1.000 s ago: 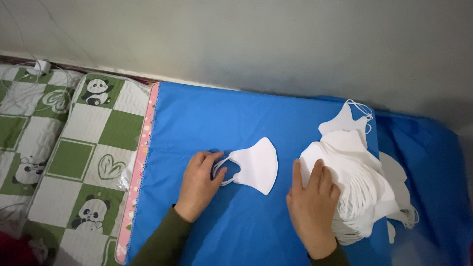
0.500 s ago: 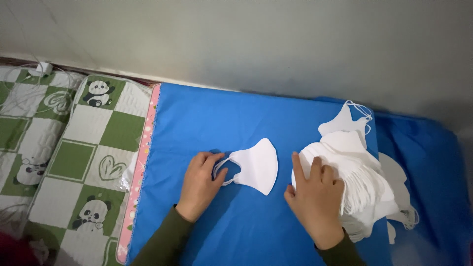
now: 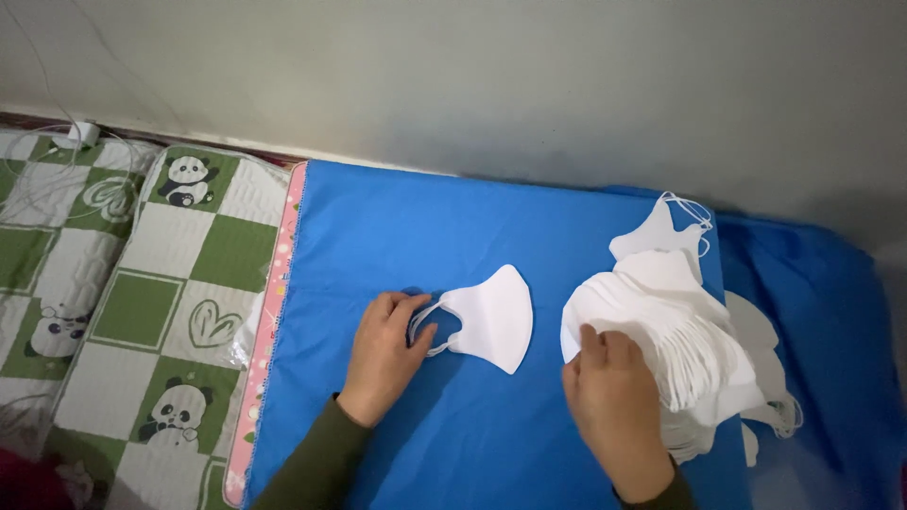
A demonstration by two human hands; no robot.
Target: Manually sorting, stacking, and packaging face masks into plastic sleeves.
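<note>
Mask (image 3: 491, 316): flat on the surface (image 3: 397, 236), long axis upright, ear loop pointing left.
Left hand (image 3: 383, 354): fingers pressing the loop.
Right hand (image 3: 614, 406): fingers on the pile (image 3: 680, 340), grip unclear.

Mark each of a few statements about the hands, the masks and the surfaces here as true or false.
1. The left hand touches the ear loop of the single white mask. True.
2. The right hand rests on the pile of white masks. True.
3. The masks lie on a red cloth. False: the blue cloth.
4. The panda-print mat lies right of the cloth. False: it lies left.
5. The single mask sits on top of the pile. False: it lies apart, on the cloth.
</note>
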